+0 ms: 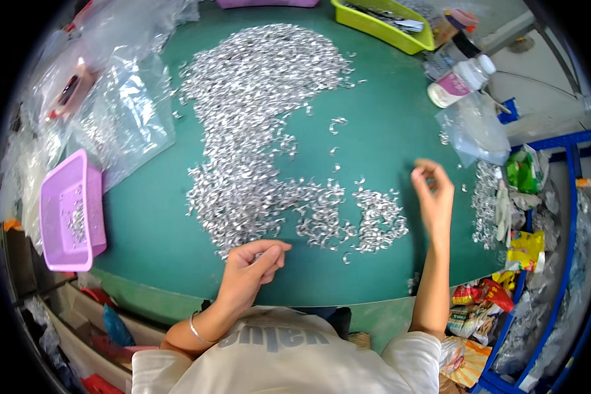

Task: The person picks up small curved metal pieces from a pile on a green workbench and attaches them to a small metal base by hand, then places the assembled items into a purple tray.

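Note:
A large heap of small, curved silver metal pieces (262,79) spreads over the green table (387,125) and runs down toward me. My left hand (253,266) is at the heap's near edge, its fingers curled and pressed together; anything held in them is too small to make out. Right of the heap's lower end lies a separate cluster of the same pieces (379,222). Beyond that cluster's right side, my right hand (435,190) is raised with thumb and fingertips drawn together. What they pinch, if anything, cannot be seen.
A purple basket (51,223) with some pieces in it stands at the left, beside clear plastic bags (134,111). At the far right are a yellow-green tray (407,43) and a white bottle (463,80). More pieces (484,203) line the right edge near a blue rack (565,223).

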Demonstrator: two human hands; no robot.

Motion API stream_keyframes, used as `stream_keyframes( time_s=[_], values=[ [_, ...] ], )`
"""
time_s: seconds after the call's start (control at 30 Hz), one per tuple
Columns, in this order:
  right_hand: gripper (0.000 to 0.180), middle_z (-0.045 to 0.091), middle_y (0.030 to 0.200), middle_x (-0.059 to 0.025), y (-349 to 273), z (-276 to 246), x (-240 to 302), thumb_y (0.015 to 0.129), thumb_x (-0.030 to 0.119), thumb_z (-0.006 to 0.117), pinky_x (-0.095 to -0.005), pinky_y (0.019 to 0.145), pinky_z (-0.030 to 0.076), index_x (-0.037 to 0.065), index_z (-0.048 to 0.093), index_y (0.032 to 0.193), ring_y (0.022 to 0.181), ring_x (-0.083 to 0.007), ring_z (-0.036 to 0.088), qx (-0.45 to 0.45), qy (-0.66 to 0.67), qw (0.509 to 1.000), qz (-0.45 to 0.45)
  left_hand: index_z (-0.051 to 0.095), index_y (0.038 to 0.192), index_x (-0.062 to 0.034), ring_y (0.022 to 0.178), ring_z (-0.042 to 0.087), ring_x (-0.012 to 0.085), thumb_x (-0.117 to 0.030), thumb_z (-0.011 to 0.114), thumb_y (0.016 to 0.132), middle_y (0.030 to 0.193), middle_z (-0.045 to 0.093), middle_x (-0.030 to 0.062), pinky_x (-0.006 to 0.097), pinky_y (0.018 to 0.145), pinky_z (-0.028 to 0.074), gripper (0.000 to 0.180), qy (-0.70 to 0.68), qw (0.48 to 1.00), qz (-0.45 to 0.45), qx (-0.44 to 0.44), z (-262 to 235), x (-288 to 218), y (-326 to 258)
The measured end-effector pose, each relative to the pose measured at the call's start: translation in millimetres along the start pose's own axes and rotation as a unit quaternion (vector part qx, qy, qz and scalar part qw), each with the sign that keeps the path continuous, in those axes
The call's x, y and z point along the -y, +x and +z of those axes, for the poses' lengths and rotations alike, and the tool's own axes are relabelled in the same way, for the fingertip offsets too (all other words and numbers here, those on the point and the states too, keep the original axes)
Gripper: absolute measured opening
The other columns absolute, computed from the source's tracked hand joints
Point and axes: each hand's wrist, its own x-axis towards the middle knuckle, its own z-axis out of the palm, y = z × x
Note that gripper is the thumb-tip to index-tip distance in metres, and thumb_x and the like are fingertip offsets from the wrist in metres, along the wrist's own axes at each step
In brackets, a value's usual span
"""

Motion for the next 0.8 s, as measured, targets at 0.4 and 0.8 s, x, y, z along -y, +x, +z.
stream_keyframes(
  time_s=[0.4,0.8],
  values=[
    [0.025,0.05,0.09,-0.0058,-79,94,91,0.068,0.005,0.065,-0.0363,0.078,0.033,0.004,0.058,0.092,0.089,-0.0233,0.046,0.199,-0.156,0.928,-0.273,0.058,0.095,0.0015,0.05,0.026,0.0021,-0.014,0.049,0.09,0.058,0.036,-0.0071,0.019,0.043,0.018,0.019,0.026,0.998,-0.052,0.039,-4,-2,-15],
    [0.029,0.052,0.096,-0.007,-64,109,103,0.07,0.006,0.065,-0.0356,0.075,0.033,0.005,0.056,0.097,0.087,-0.0245,0.047,0.164,-0.116,0.949,-0.244,0.058,0.097,0.0016,0.05,0.028,0.0017,-0.013,0.049,0.09,0.059,0.038,-0.0065,0.018,0.043,0.02,0.019,0.013,0.997,-0.038,0.059,-14,-3,-19]
  ],
)
